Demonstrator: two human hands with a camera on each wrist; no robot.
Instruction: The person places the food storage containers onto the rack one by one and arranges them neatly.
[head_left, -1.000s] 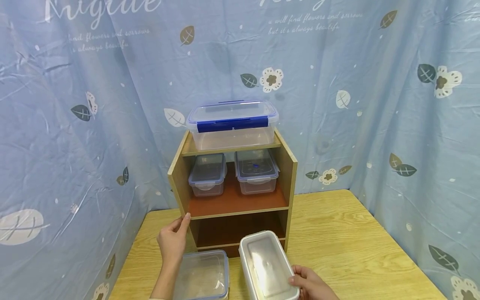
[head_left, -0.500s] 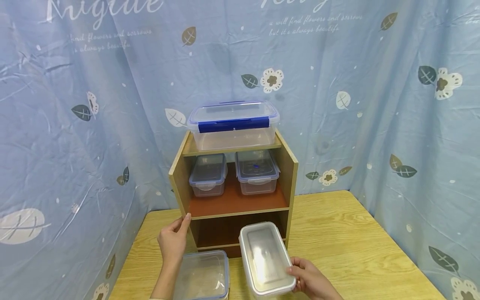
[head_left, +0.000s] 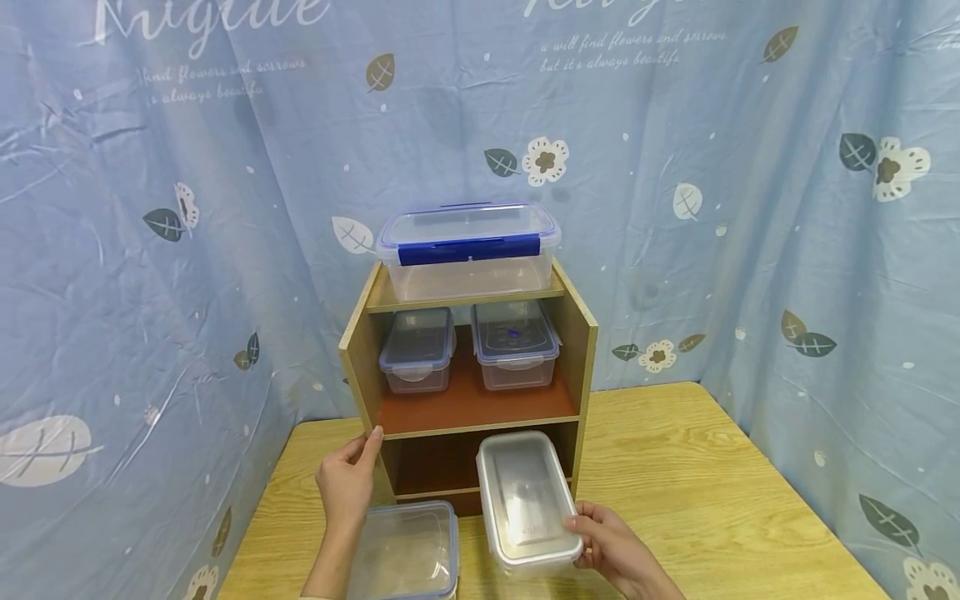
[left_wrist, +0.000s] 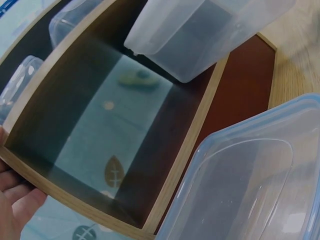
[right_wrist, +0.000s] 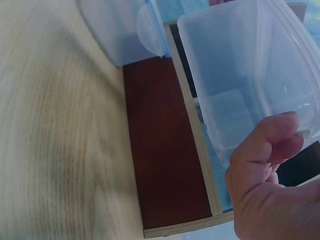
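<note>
My right hand (head_left: 611, 546) grips a clear plastic food container (head_left: 525, 500) with a white-rimmed lid by its near right corner. In the right wrist view, fingers curl at the container's rim. Tilted, it hangs in front of the lower compartment of a small wooden shelf unit (head_left: 480, 408), its far end overlapping that opening. In the left wrist view the held container's underside (left_wrist: 200, 40) shows at the compartment's mouth. My left hand (head_left: 348, 479) pinches the front edge of the unit's left side panel, level with the middle board.
A blue-rimmed container (head_left: 405, 550) sits on the wooden table (head_left: 690, 483) before the unit, left of the held one. Two lidded containers (head_left: 416, 346) stand on the middle board, and a larger box (head_left: 468, 258) with a blue clip rests on top. A printed curtain (head_left: 750, 250) surrounds the table.
The right hand has carried the white-rimmed container forward, its far end now overlapping the lower compartment. My left hand stays at the side panel.
</note>
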